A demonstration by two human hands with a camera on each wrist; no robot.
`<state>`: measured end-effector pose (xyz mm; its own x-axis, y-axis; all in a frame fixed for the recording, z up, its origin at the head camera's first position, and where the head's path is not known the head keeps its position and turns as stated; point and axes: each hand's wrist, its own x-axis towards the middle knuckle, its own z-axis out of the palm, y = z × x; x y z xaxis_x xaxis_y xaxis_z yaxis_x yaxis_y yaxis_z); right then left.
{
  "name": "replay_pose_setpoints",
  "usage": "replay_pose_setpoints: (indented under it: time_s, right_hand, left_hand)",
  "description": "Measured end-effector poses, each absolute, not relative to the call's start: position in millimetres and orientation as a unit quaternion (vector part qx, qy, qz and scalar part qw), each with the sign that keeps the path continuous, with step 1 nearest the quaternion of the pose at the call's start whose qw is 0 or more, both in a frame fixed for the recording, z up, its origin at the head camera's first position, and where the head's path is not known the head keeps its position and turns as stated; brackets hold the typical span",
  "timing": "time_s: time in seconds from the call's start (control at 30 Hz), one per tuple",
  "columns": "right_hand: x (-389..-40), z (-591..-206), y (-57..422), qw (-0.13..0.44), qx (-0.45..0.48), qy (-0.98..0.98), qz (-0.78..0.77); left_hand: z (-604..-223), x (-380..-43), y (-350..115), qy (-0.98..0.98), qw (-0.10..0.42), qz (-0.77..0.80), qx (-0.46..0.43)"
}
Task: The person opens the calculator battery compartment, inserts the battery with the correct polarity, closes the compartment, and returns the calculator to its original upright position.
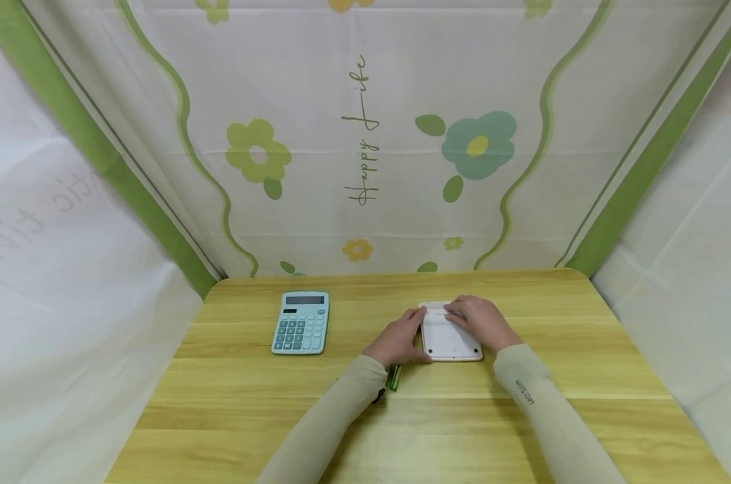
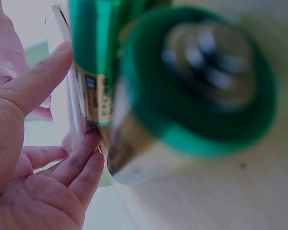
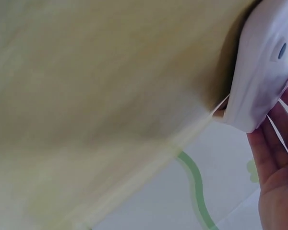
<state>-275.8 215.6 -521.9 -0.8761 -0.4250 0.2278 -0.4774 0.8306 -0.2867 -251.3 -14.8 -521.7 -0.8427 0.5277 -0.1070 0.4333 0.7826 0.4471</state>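
A white flat device point(image 1: 450, 339), about calculator-sized, lies on the table with its footed back up. My left hand point(image 1: 395, 341) holds its left side, fingers at the far left corner and thumb at the near left one. Bent fingers of my right hand point(image 1: 480, 319) bear on the upper part of the back, beside a thin dark line. In the right wrist view, right fingers reach the edge of the white device point(image 3: 257, 81). Green batteries point(image 1: 394, 378) lie by my left wrist; a blurred green battery point(image 2: 197, 96) looms large in the left wrist view.
A light blue calculator point(image 1: 300, 323) lies face up at the left of the wooden table point(image 1: 232, 396). A white patterned cloth point(image 1: 365, 222) stands along the table's far edge, with white cloth at both sides.
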Motion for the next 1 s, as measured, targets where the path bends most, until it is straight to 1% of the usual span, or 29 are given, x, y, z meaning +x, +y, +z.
replay_pose_setpoints:
  time_s: [0.23,0.63,1.0]
  right_hand:
    - [-275.4,-518.1,212.1,0.064,0.233,-0.958,0.152]
    - [-277.0,-516.0,208.9,0.060,0.238,-0.962,0.120]
    - [-275.0,-511.3,207.6,0.040,0.241,-0.962,0.118]
  left_hand:
    - [-521.3,-253.1,-15.7,0.938,0.112,0.201,0.260]
    - [-520.8,-253.8,-14.6,0.937,0.116,0.201,0.260]
    - [-522.8,-253.4,-14.7,0.937,0.118,0.203,0.258]
